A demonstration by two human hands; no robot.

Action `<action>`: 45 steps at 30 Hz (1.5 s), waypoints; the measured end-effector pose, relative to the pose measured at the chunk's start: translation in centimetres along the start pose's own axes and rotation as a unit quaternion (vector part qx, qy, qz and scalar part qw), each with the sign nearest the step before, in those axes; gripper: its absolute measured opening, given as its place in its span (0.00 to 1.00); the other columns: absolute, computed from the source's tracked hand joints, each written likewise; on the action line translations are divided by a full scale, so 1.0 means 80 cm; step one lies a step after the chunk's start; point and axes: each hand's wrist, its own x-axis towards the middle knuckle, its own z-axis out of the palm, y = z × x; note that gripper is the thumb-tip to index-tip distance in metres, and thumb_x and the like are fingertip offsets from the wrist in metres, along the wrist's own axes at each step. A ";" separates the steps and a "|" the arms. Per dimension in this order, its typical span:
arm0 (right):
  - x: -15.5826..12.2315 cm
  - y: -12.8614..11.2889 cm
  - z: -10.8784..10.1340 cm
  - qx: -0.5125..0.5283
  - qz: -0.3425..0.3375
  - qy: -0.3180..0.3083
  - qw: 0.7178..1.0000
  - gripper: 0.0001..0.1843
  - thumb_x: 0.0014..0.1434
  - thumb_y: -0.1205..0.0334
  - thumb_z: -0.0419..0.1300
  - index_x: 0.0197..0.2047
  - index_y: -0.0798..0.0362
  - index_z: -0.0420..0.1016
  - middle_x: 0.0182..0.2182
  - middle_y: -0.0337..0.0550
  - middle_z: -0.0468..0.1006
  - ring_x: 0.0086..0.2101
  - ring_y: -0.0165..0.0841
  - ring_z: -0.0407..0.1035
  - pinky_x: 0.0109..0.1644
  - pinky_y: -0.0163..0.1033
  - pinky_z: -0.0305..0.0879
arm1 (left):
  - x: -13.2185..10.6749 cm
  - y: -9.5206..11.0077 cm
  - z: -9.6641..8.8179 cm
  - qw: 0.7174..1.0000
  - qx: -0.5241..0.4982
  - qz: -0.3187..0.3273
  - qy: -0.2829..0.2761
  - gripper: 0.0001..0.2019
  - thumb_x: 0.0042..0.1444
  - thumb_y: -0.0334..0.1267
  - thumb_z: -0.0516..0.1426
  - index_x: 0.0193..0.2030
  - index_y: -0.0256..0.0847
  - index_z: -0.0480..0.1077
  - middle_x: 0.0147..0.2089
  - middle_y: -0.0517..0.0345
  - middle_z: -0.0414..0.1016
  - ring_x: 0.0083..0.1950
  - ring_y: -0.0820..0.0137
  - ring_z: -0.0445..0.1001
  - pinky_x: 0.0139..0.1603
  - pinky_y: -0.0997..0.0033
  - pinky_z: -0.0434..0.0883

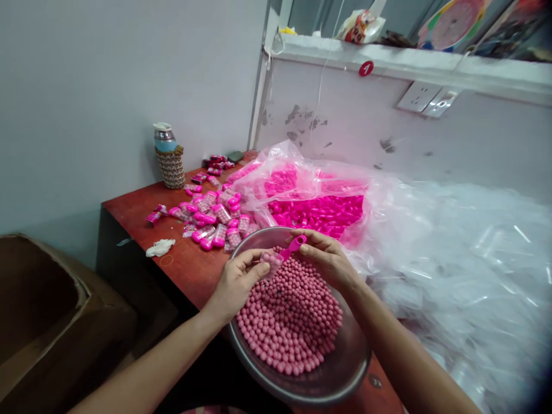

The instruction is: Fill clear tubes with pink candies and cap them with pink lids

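Note:
My left hand is closed around a small clear vial filled with pink balls. My right hand pinches a bright pink cap against the vial's top. Both hands hover over a metal bowl heaped with several pink candy balls. The bowl sits at the front edge of a red-brown table.
Several filled pink-capped vials lie on the table behind the bowl. A clear bag of pink caps and a heap of clear plastic lie to the right. A bottle in a woven sleeve, a white scrap and a cardboard box are at left.

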 end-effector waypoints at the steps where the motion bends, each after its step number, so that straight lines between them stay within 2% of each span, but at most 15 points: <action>1: -0.003 -0.001 0.002 -0.029 -0.008 -0.004 1.000 0.18 0.52 0.58 0.60 0.48 0.48 0.69 0.37 0.41 0.74 0.37 0.32 0.69 0.44 0.40 0.65 | 0.000 0.000 0.000 1.000 0.016 0.010 0.006 0.12 0.52 0.37 0.57 0.43 0.35 0.71 0.44 0.52 0.76 0.44 0.66 0.73 0.47 0.69 0.68; 5: -0.015 -0.010 0.011 -0.141 -0.058 -0.035 0.988 0.19 0.53 0.58 0.60 0.49 0.48 0.67 0.43 0.42 0.71 0.44 0.34 0.65 0.47 0.39 0.62 | -0.001 -0.002 0.001 0.993 0.112 0.048 0.007 0.11 0.52 0.36 0.56 0.42 0.36 0.73 0.41 0.54 0.76 0.43 0.66 0.73 0.48 0.69 0.67; 8: -0.022 -0.011 0.014 -0.163 -0.076 -0.027 0.983 0.17 0.54 0.59 0.60 0.47 0.49 0.67 0.37 0.40 0.71 0.38 0.31 0.66 0.42 0.36 0.64 | -0.002 -0.003 -0.001 0.989 0.140 0.050 0.010 0.12 0.52 0.36 0.56 0.43 0.37 0.73 0.42 0.54 0.76 0.44 0.67 0.72 0.48 0.70 0.67; 10: -0.024 -0.008 0.014 -0.154 -0.070 -0.003 0.985 0.15 0.54 0.59 0.60 0.45 0.49 0.67 0.33 0.38 0.70 0.34 0.30 0.66 0.39 0.35 0.64 | -0.002 -0.004 -0.002 0.994 0.108 0.024 0.007 0.12 0.52 0.37 0.57 0.42 0.37 0.72 0.42 0.54 0.76 0.43 0.67 0.72 0.47 0.69 0.67; 12: -0.025 -0.005 0.015 -0.138 -0.057 0.020 0.989 0.15 0.53 0.58 0.60 0.45 0.49 0.68 0.33 0.38 0.71 0.34 0.30 0.67 0.38 0.36 0.65 | -0.001 -0.003 -0.002 0.999 0.026 -0.017 -0.011 0.12 0.51 0.38 0.57 0.42 0.36 0.71 0.41 0.53 0.75 0.42 0.68 0.72 0.44 0.70 0.69; 16: -0.021 -0.003 0.024 -0.126 -0.040 0.004 0.991 0.17 0.54 0.57 0.59 0.48 0.47 0.70 0.43 0.40 0.72 0.45 0.35 0.66 0.50 0.41 0.62 | 0.001 -0.001 0.001 0.990 -0.116 -0.067 -0.041 0.13 0.49 0.39 0.59 0.40 0.35 0.69 0.39 0.52 0.75 0.37 0.71 0.73 0.41 0.71 0.69; 19: -0.017 -0.001 0.032 -0.167 -0.051 -0.005 0.985 0.18 0.55 0.56 0.57 0.51 0.46 0.69 0.48 0.40 0.70 0.51 0.37 0.62 0.56 0.44 0.57 | 0.002 -0.001 0.002 0.988 -0.130 -0.077 -0.040 0.13 0.48 0.40 0.61 0.39 0.36 0.70 0.37 0.54 0.75 0.35 0.73 0.73 0.40 0.71 0.69; 23: -0.015 0.006 0.036 -0.198 -0.058 0.066 0.976 0.16 0.56 0.55 0.56 0.48 0.47 0.71 0.43 0.42 0.74 0.44 0.35 0.68 0.49 0.41 0.64 | 0.001 -0.004 0.000 0.991 -0.109 -0.061 -0.045 0.12 0.48 0.40 0.60 0.38 0.35 0.70 0.37 0.55 0.75 0.36 0.73 0.72 0.40 0.73 0.68; 25: -0.017 0.008 0.038 -0.217 -0.068 0.077 0.971 0.14 0.55 0.55 0.57 0.45 0.48 0.73 0.40 0.42 0.76 0.41 0.35 0.70 0.46 0.41 0.66 | 0.001 -0.005 -0.001 0.991 -0.110 -0.060 -0.041 0.12 0.49 0.40 0.60 0.39 0.35 0.70 0.37 0.55 0.75 0.36 0.73 0.72 0.40 0.73 0.68; 29: -0.023 0.007 0.040 -0.231 -0.062 -0.001 0.971 0.15 0.55 0.55 0.57 0.45 0.50 0.73 0.41 0.44 0.76 0.41 0.37 0.70 0.46 0.42 0.67 | 0.000 -0.004 -0.001 0.991 -0.114 -0.049 -0.040 0.12 0.50 0.39 0.59 0.40 0.35 0.69 0.37 0.55 0.74 0.37 0.73 0.72 0.41 0.72 0.69; 31: -0.024 0.004 0.036 -0.245 -0.057 -0.022 0.968 0.15 0.55 0.55 0.57 0.45 0.50 0.72 0.40 0.44 0.76 0.39 0.37 0.70 0.44 0.41 0.67 | 0.000 -0.004 -0.001 0.994 -0.096 -0.039 -0.044 0.11 0.51 0.39 0.58 0.39 0.35 0.69 0.37 0.54 0.75 0.37 0.72 0.72 0.41 0.72 0.69; 34: -0.024 -0.003 0.028 -0.300 -0.066 0.039 0.951 0.17 0.56 0.55 0.56 0.48 0.50 0.70 0.38 0.44 0.76 0.36 0.35 0.71 0.41 0.40 0.67 | -0.001 -0.006 -0.002 0.999 -0.026 -0.018 -0.043 0.11 0.52 0.39 0.57 0.41 0.36 0.70 0.39 0.53 0.76 0.40 0.69 0.73 0.42 0.71 0.69; 36: -0.025 -0.009 0.026 -0.324 -0.098 0.075 0.938 0.19 0.58 0.56 0.54 0.53 0.49 0.66 0.41 0.44 0.75 0.37 0.35 0.70 0.42 0.40 0.66 | -0.001 -0.008 -0.003 0.998 0.049 0.003 -0.043 0.12 0.53 0.39 0.56 0.43 0.37 0.71 0.43 0.52 0.76 0.44 0.66 0.73 0.46 0.69 0.68; 39: -0.028 -0.016 0.037 -0.352 -0.169 0.047 0.920 0.19 0.60 0.60 0.52 0.55 0.48 0.63 0.46 0.45 0.71 0.44 0.36 0.66 0.48 0.40 0.62 | -0.003 -0.009 -0.004 0.987 0.152 0.038 -0.035 0.15 0.54 0.39 0.54 0.48 0.39 0.71 0.49 0.53 0.74 0.49 0.64 0.71 0.51 0.67 0.66; 45: -0.036 -0.009 0.057 -0.380 -0.242 0.012 0.893 0.14 0.61 0.66 0.51 0.49 0.49 0.66 0.35 0.43 0.70 0.36 0.32 0.64 0.41 0.39 0.63 | -0.010 -0.004 -0.003 0.969 0.232 0.090 0.004 0.14 0.54 0.34 0.54 0.46 0.39 0.72 0.46 0.56 0.76 0.47 0.67 0.73 0.48 0.72 0.68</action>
